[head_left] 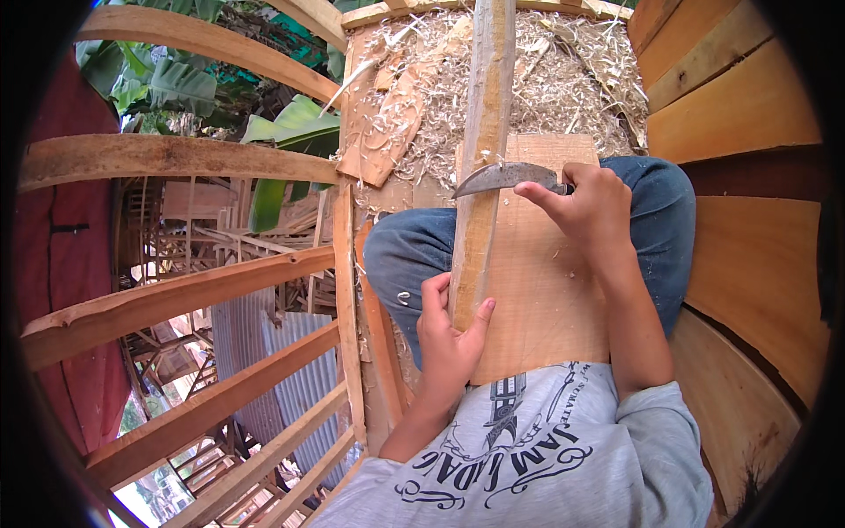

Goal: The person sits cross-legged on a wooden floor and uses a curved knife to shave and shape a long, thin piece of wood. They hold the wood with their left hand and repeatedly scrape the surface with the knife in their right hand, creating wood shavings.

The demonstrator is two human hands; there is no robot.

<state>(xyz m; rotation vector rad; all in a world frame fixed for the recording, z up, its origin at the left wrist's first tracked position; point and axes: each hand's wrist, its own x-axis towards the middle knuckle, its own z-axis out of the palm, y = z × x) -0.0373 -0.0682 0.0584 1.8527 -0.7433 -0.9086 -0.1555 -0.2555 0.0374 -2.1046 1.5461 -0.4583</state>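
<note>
A long wooden stave (482,167) is held steady over the flat board (537,290) on the lap, its near end grasped by the left hand (447,339), so the curved knife (503,176), clenched in the right hand (591,204), is laid across it for shaving.

1. A long, pale wooden pole (482,150), partly shaved, is running lengthwise away across the lap.
2. A curved grey knife blade (503,177) is lying crosswise against the pole's face, tip pointing left.
</note>
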